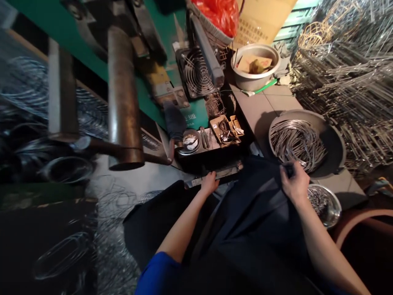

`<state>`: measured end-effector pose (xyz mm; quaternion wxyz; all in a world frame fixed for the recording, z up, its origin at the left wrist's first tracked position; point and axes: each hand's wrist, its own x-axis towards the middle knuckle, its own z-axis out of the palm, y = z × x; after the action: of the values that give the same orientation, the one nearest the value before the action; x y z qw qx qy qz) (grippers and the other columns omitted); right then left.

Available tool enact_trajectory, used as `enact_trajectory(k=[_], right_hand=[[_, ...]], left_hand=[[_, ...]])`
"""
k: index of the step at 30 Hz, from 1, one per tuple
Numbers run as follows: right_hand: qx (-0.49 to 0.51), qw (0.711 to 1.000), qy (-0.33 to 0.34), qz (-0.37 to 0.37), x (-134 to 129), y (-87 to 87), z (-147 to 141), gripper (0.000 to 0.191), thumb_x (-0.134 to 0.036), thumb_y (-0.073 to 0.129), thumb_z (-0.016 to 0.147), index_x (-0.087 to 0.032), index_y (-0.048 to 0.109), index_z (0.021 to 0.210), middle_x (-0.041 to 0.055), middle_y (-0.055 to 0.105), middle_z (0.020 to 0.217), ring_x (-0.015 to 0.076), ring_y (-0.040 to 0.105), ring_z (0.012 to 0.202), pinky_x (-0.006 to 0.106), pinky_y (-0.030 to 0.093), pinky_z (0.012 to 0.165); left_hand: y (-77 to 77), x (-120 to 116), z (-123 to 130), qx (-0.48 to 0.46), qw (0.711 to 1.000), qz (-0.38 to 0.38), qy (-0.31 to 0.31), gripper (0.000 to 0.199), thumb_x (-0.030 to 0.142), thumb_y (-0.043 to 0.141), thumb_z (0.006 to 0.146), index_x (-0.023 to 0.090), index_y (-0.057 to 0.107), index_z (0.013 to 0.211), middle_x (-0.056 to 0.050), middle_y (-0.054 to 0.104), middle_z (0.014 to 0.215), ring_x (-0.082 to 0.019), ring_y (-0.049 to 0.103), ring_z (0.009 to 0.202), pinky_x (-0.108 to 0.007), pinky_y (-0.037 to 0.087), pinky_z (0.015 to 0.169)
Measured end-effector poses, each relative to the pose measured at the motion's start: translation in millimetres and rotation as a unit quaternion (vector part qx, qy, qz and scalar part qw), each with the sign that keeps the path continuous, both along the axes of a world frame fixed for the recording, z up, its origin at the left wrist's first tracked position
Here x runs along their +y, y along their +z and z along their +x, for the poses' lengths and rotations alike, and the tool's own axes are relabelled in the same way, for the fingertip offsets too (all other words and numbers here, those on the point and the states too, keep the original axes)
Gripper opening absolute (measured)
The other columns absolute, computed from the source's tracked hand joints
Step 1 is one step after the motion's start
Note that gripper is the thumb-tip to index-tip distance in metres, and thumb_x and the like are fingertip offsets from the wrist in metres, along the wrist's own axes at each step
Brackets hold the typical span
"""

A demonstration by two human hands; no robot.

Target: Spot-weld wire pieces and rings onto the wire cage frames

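Right hand (297,185) pinches dark cloth (254,205), likely limp, best held by its edge; whether my left hand (209,183) grips, I cannot tell.

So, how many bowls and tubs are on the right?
4: the pale tub furthest back, the big grey tub with wire, the shiny bowl beyond the right hand, the brown tub nearest. Others may be hidden.

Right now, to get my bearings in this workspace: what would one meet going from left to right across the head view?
Upright brown metal cylinder, bare left hand, off-white round tub, bare right hand, reddish-brown curved rim.
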<state>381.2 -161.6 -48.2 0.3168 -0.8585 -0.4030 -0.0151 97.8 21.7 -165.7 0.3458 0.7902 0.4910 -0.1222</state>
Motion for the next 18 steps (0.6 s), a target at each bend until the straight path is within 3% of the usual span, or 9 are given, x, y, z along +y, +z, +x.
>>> enact_trajectory(k=[4, 9, 13, 18], right_hand=[[0.021, 1.0, -0.014, 0.001, 2, -0.8, 7, 0.025, -0.045, 0.058, 0.09, -0.02, 0.061, 0.094, 0.0065, 0.068, 0.081, 0.0234, 0.064, 0.071, 0.033, 0.05, 0.069], [0.041, 0.999, -0.002, 0.012, 6, -2.0, 11, 0.023, -0.043, 0.061, 0.091, -0.02, 0.061, 0.093, 0.0048, 0.068, 0.081, 0.0223, 0.065, 0.07, 0.032, 0.05, 0.07], [0.063, 0.998, -0.001, 0.017, 4, -1.5, 11, 0.021, -0.042, 0.062, 0.092, -0.021, 0.062, 0.095, 0.0044, 0.069, 0.084, 0.0216, 0.065, 0.072, 0.031, 0.05, 0.072], [0.09, 0.995, -0.026, 0.023, 2, 0.2, 10, 0.022, -0.043, 0.063, 0.092, -0.022, 0.062, 0.095, 0.0042, 0.068, 0.083, 0.0224, 0.065, 0.072, 0.033, 0.049, 0.07]], left_hand=[[-37.7, 12, 16, 0.031, 0.999, -0.035, 0.0, 0.03, 0.032, 0.063, 0.095, 0.015, 0.062, 0.119, -0.014, 0.065, 0.122, -0.026, 0.064, 0.112, -0.043, 0.051, 0.096], [-78.3, 8, 25, 0.048, 0.996, -0.064, 0.044, 0.036, 0.035, 0.065, 0.095, 0.016, 0.061, 0.125, -0.011, 0.061, 0.13, -0.027, 0.061, 0.115, -0.05, 0.053, 0.098], [-106.7, 14, 33, 0.045, 0.985, -0.077, 0.148, 0.038, 0.035, 0.064, 0.096, 0.017, 0.059, 0.129, -0.012, 0.059, 0.132, -0.027, 0.062, 0.115, -0.049, 0.054, 0.096], [-131.6, 30, 25, 0.012, 0.939, -0.104, 0.328, 0.038, 0.036, 0.065, 0.095, 0.017, 0.059, 0.129, -0.011, 0.061, 0.128, -0.025, 0.064, 0.11, -0.045, 0.056, 0.091]])
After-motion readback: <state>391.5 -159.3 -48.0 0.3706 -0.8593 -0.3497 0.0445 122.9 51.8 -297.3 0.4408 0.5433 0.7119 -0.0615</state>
